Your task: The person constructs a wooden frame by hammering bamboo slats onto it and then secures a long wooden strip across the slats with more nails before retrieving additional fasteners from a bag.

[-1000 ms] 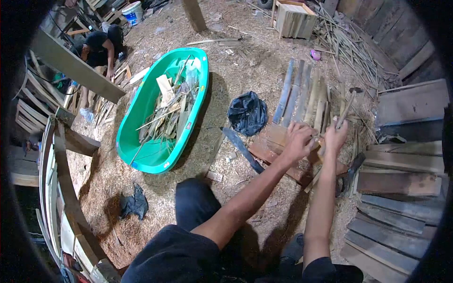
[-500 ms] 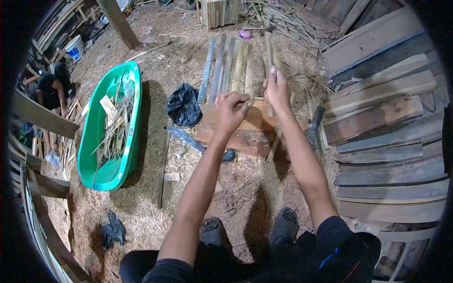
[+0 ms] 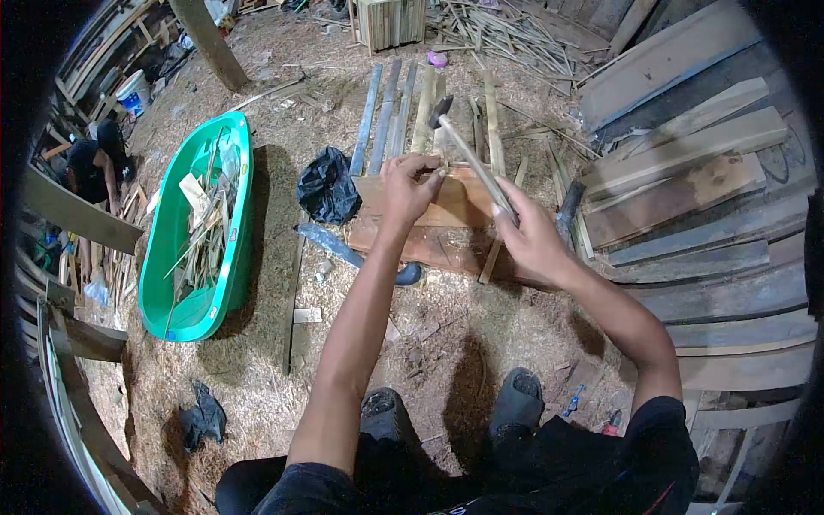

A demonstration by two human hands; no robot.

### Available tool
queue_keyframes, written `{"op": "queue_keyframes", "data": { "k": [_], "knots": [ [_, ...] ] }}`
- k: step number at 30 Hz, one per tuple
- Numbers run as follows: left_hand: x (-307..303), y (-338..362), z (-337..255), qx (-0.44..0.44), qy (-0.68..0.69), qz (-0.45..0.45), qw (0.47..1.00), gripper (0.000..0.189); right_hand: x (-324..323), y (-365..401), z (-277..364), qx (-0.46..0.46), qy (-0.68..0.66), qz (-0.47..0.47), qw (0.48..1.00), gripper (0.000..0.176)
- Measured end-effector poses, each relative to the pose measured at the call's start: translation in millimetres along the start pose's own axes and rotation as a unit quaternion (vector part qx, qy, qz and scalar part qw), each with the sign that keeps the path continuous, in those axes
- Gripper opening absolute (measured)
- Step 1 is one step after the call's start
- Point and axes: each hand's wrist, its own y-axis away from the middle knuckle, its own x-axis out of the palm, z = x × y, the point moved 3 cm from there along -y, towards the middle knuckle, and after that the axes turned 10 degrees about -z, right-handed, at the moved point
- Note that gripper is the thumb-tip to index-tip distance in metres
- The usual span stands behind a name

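My right hand (image 3: 534, 242) grips a hammer (image 3: 470, 156) by its wooden handle. The dark hammer head is tilted up and to the left, beyond my left fingertips. My left hand (image 3: 410, 187) is closed in a pinch at the upper edge of an upright wooden board (image 3: 468, 206); whatever is between its fingers is too small to make out. Behind the board, several narrow wooden slats (image 3: 384, 120) stretch away from me side by side. A thicker reddish wood block (image 3: 421, 246) lies under the near side.
A green tub (image 3: 238, 232) holding wood scraps stands left. Near the work lie a black plastic bag (image 3: 330, 186) and a machete-like tool (image 3: 333, 247). Planks (image 3: 678, 202) line the right side. Another person (image 3: 94, 167) crouches at far left. A slat bundle (image 3: 390, 24) stands behind.
My right hand has come down and toward me, and the hammer has swung from pointing away to leaning left. My left hand stays pinched at the board's edge. The view has shifted slightly.
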Motion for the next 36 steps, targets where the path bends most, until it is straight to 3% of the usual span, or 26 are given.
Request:
{"op": "queue_keyframes", "data": {
  "k": [2,3,6,12,15,21,24,27,29,33,36],
  "knots": [
    [1.6,-0.9,0.3,0.015,0.0,-0.01,1.0,0.022,-14.8,9.9,17.1,-0.031,0.043,-0.008,0.999,0.05],
    [1.5,1.0,0.7,0.016,0.0,-0.01,1.0,0.022,-19.2,10.9,16.7,-0.001,0.058,0.03,0.998,0.054],
    [1.6,0.4,1.8,0.013,0.001,-0.002,1.0,0.022,-21.1,17.7,9.6,-0.069,0.095,0.003,0.993,0.056],
    [4.0,1.7,7.4,0.039,-0.014,-0.028,0.999,0.021,-27.4,20.1,18.2,-0.069,0.119,0.028,0.99,0.052],
    [5.4,1.2,8.6,0.041,-0.006,-0.03,0.999,0.02,-31.4,20.4,31.0,0.008,0.075,0.067,0.995,0.053],
    [3.2,2.5,2.9,0.02,-0.007,-0.023,1.0,0.019,-29.8,22.7,24.2,-0.089,0.103,0.042,0.99,0.053],
    [7.1,2.5,7.6,-0.01,0.022,0.005,1.0,0.02,-29.5,25.3,28.0,-0.048,0.119,0.036,0.991,0.053],
    [4.9,-1.7,4.5,-0.022,0.03,0.021,0.999,0.02,-28.0,23.8,26.2,-0.027,0.042,0.032,0.998,0.053],
    [4.8,-2.8,7.2,-0.036,0.03,0.037,0.998,0.02,-28.7,23.7,23.9,-0.059,0.085,0.024,0.994,0.053],
    [6.0,2.2,8.6,-0.016,0.039,0.01,0.999,0.019,-28.8,22.3,23.8,-0.075,0.118,0.027,0.99,0.053],
    [5.4,3.2,5.2,0.0,0.022,0.001,1.0,0.019,-29.6,23.0,30.2,-0.053,0.071,0.011,0.996,0.052]
  ]
}}
